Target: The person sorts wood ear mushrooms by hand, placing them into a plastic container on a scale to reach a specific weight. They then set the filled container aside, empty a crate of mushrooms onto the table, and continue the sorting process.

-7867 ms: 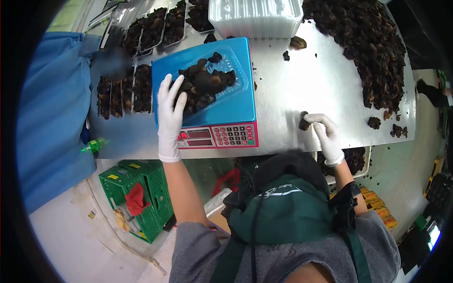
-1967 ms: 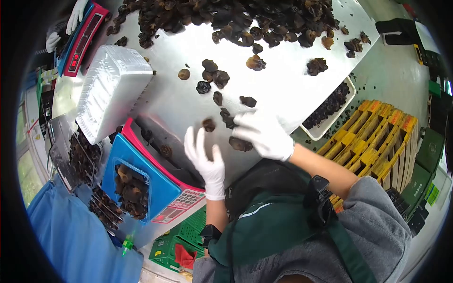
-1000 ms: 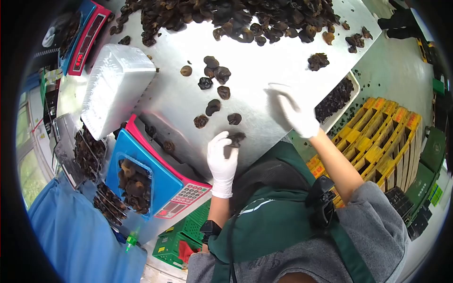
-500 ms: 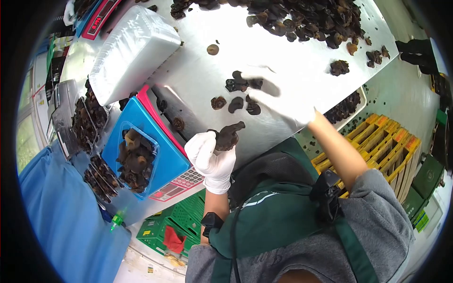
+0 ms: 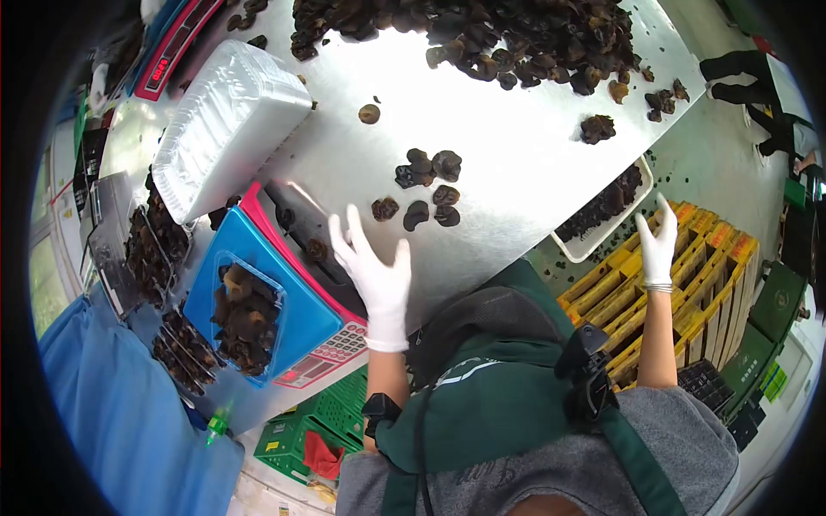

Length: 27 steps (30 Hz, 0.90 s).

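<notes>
Whereas half a second ago the left hand [image 5: 379,279] gripped a dark wrinkled mushroom piece, it now hovers released and empty, gloved fingers spread toward twelve o'clock over the near edge of the shiny metal worktop [image 5: 516,146]. The right hand [image 5: 658,249] has left the loose cluster of small dark mushroom pieces [image 5: 426,193]; it is open and empty off the worktop at three o'clock, above the yellow plastic pallet [image 5: 718,258]. That cluster lies at one o'clock of the left hand, near but apart, and the blue-topped weighing scale [image 5: 301,322] sits at eight o'clock.
</notes>
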Each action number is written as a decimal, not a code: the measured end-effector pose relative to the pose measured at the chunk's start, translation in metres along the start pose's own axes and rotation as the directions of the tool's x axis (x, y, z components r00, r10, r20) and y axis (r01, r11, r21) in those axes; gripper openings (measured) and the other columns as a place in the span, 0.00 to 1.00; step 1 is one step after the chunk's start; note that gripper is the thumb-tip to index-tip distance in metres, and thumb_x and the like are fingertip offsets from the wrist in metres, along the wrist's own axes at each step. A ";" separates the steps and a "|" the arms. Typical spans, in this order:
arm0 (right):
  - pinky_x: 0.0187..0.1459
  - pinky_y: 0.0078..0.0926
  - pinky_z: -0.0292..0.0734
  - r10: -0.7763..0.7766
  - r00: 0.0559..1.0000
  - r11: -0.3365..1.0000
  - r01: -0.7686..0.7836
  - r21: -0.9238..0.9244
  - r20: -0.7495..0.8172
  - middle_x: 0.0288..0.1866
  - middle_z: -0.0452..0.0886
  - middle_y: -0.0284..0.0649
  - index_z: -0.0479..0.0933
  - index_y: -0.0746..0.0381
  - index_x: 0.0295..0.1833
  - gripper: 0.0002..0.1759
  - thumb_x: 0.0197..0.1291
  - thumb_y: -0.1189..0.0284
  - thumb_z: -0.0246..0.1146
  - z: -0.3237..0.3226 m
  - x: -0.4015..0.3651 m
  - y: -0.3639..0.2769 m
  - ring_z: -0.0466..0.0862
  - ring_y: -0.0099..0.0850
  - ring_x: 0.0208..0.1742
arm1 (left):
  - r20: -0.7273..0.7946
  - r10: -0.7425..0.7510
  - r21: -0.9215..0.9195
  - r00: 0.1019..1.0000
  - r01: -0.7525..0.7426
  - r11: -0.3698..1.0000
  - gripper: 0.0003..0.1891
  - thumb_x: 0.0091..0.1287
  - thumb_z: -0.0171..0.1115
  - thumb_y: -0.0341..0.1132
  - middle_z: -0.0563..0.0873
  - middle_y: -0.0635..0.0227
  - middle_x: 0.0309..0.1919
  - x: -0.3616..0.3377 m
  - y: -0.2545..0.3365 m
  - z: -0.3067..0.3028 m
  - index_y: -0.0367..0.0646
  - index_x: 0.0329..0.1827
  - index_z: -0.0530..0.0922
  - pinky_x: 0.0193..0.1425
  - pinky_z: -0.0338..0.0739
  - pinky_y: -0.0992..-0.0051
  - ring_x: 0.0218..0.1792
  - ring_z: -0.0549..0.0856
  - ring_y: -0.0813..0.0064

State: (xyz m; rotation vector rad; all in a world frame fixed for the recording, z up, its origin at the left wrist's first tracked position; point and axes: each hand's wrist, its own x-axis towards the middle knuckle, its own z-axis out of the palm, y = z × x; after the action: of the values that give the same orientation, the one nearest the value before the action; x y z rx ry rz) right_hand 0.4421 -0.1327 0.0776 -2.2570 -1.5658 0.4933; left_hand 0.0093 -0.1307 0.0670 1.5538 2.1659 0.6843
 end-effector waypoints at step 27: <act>0.59 0.40 0.76 -0.980 -0.001 0.180 0.423 0.888 0.199 0.51 0.72 0.48 0.72 0.61 0.54 0.24 0.48 0.85 0.62 0.134 -0.101 -0.477 0.77 0.50 0.58 | -0.387 -0.143 -0.032 0.911 0.141 0.989 0.29 0.51 0.61 0.17 0.79 0.58 0.52 -0.024 -0.043 -0.200 0.37 0.61 0.73 0.55 0.78 0.69 0.50 0.82 0.63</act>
State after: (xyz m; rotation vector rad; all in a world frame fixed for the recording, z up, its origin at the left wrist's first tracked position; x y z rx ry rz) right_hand -0.0454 -0.0593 0.1925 -0.1769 -2.2483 1.4864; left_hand -0.1303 -0.1976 0.2034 1.3261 2.5284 1.0187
